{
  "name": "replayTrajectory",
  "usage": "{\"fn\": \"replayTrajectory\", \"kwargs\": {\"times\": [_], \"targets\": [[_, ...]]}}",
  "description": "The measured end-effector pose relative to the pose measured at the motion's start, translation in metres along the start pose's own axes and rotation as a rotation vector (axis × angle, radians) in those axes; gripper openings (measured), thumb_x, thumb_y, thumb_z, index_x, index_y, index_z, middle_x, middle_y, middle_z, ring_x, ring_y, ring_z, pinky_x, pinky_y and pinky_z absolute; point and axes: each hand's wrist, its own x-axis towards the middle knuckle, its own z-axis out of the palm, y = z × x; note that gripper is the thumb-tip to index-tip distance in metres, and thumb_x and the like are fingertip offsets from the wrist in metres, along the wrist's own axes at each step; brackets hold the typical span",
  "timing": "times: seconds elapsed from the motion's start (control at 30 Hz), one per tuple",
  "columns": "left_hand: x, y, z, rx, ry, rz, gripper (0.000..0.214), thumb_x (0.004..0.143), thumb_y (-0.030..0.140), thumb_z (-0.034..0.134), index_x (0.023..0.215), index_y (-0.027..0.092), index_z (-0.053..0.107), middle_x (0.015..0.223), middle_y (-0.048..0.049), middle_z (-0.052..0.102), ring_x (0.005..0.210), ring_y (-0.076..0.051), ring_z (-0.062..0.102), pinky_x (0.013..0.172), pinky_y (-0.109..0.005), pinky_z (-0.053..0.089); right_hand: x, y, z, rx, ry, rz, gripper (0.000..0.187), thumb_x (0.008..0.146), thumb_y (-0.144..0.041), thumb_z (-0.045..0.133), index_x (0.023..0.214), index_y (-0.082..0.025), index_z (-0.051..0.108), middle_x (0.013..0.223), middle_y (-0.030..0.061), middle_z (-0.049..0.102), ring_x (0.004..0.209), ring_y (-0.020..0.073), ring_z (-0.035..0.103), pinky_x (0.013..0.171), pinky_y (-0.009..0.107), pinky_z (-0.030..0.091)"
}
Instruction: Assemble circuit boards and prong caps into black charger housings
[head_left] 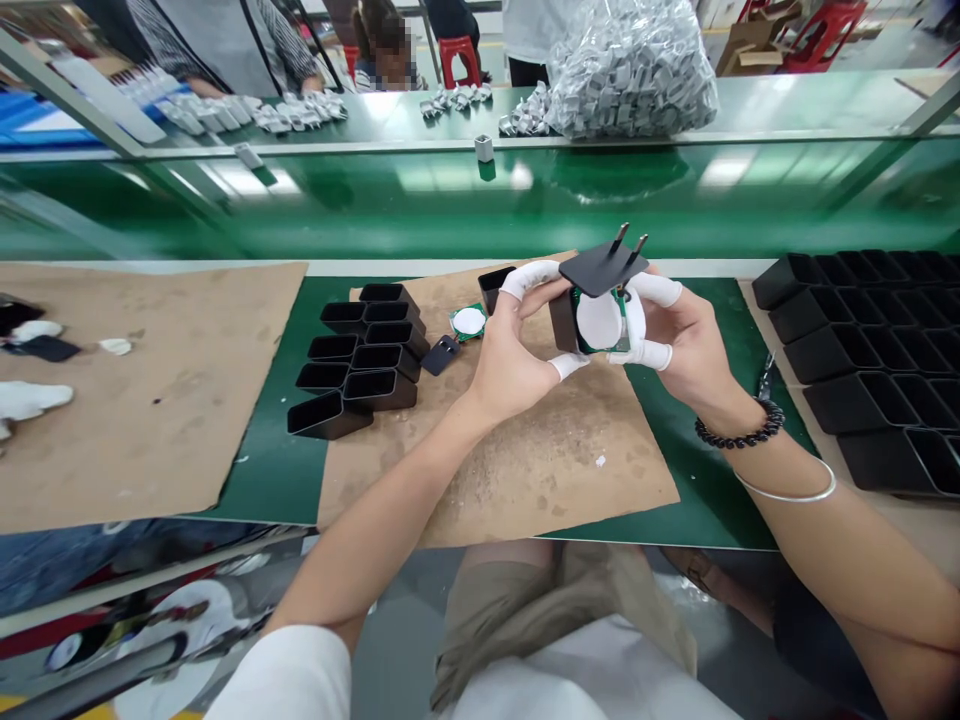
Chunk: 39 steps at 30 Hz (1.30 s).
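Observation:
My left hand [512,355], with white finger cots, is closed around a black rectangular housing [564,320] raised above the cardboard. My right hand [686,345], also in finger cots, grips a green circuit board [619,340] bearing a white round pad [599,322]. The board is right at the housing's open end; how far it sits inside cannot be seen. Over it tilts a black plug plate [602,268] with two metal pins pointing up. Left of my hands, another circuit board with a white pad [469,321] lies beside a small black plate [440,355].
Several black housings [380,388] stand grouped on the left of the cardboard sheet [510,480]. More black housings [862,405] fill the right side. Behind a green ledge, a clear bag of small grey parts [634,75] rests near other people. A gloved hand [34,398] shows at far left.

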Motion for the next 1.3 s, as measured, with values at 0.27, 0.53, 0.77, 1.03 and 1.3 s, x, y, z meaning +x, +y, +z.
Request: {"fn": "replayTrajectory", "kwargs": {"times": [0.27,0.53,0.77,1.03,1.3], "targets": [[0.000,0.000,-0.001,-0.006,-0.014,-0.025,0.082,0.070,0.049,0.089,0.138,0.033,0.045,0.139,-0.0067,0.065,0.136,-0.032,0.060,0.118,-0.055,0.046,0.001,0.000,0.001,-0.005,-0.004,-0.003,0.055,0.061,-0.047,0.095,0.110,-0.034,0.075,0.138,0.0020,0.065,0.134,0.0336,0.059,0.104,0.053,0.058],[0.000,0.000,-0.001,0.025,0.002,0.000,0.084,0.068,0.041,0.091,0.135,0.031,0.041,0.138,-0.0086,0.066,0.130,-0.031,0.064,0.115,-0.054,0.049,0.000,0.000,0.000,0.013,-0.013,-0.006,0.055,0.062,-0.042,0.096,0.113,-0.036,0.075,0.136,0.0016,0.066,0.133,0.0334,0.060,0.106,0.055,0.057],[-0.001,-0.002,-0.002,0.065,0.007,-0.018,0.087,0.064,0.046,0.093,0.134,0.031,0.043,0.137,-0.0078,0.067,0.128,-0.031,0.065,0.114,-0.050,0.050,0.000,0.000,-0.001,0.015,-0.025,-0.006,0.056,0.061,-0.041,0.097,0.112,-0.037,0.075,0.138,0.0024,0.064,0.131,0.0330,0.060,0.105,0.054,0.057],[-0.001,0.003,-0.002,0.083,-0.007,-0.023,0.080,0.071,0.033,0.089,0.135,0.029,0.040,0.137,-0.0096,0.066,0.132,-0.031,0.062,0.117,-0.052,0.046,0.001,-0.005,0.002,0.085,0.019,0.041,0.053,0.059,-0.039,0.097,0.107,-0.034,0.076,0.133,-0.0004,0.068,0.127,0.0298,0.063,0.104,0.048,0.058],[0.001,0.001,-0.007,0.169,-0.039,-0.117,0.079,0.067,0.020,0.086,0.132,0.026,0.041,0.139,-0.0100,0.062,0.137,-0.031,0.057,0.120,-0.051,0.043,0.004,-0.025,-0.011,0.377,0.227,0.201,0.037,0.075,-0.053,0.081,0.107,-0.037,0.072,0.129,-0.0051,0.073,0.135,0.0252,0.059,0.121,0.048,0.044]]}}
